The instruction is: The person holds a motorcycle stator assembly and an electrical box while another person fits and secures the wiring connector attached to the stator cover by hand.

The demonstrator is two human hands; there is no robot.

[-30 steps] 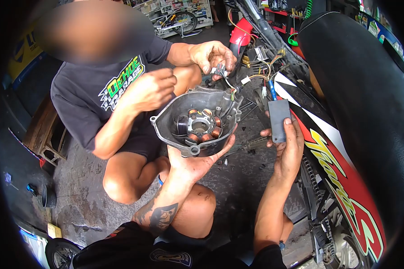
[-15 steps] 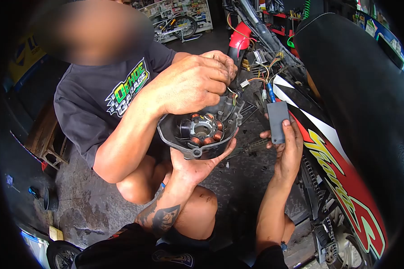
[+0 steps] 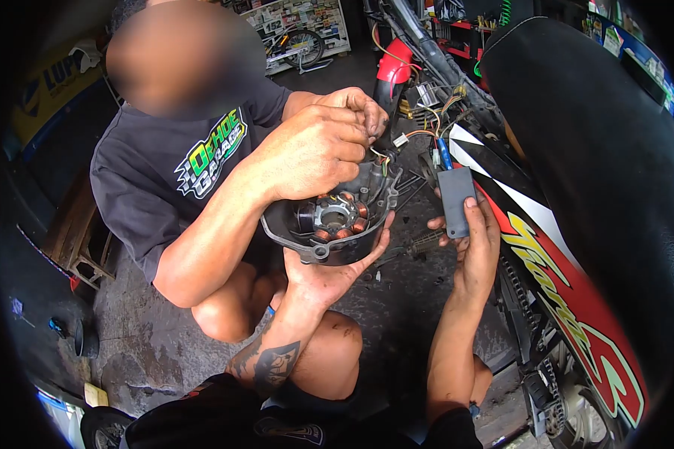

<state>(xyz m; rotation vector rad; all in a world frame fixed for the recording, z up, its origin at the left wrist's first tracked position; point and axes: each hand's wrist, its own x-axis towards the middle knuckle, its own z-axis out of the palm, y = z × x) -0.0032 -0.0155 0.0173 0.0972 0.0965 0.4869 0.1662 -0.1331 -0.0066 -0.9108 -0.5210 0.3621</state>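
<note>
My left hand (image 3: 318, 281) supports a dark metal engine cover (image 3: 278, 235) from below, its fingers around the near side. Inside the cover sits a stator (image 3: 335, 218) with copper-wound coils. My right hand (image 3: 482, 247) grips a black rectangular box (image 3: 454, 196) between thumb and fingers, upright beside the motorcycle. A co-worker's hand (image 3: 303, 153) reaches over the cover, meeting their other hand (image 3: 361, 105) above its far edge. Thin wires (image 3: 386, 159) rise from the cover near those fingertips; whatever they pinch is hidden. A white connector (image 3: 401, 141) is just right of them.
A motorcycle with a black seat (image 3: 588, 142) and a red-and-white side panel (image 3: 577, 295) stands at right, its wiring (image 3: 443, 112) exposed. The co-worker (image 3: 217, 142) squats at left. Behind them is a wooden bench (image 3: 79, 236). Loose parts lie on the stained floor (image 3: 146, 352).
The view has shifted slightly. The co-worker's near hand sits a little lower and further left over the cover. My hands keep the cover and the box.
</note>
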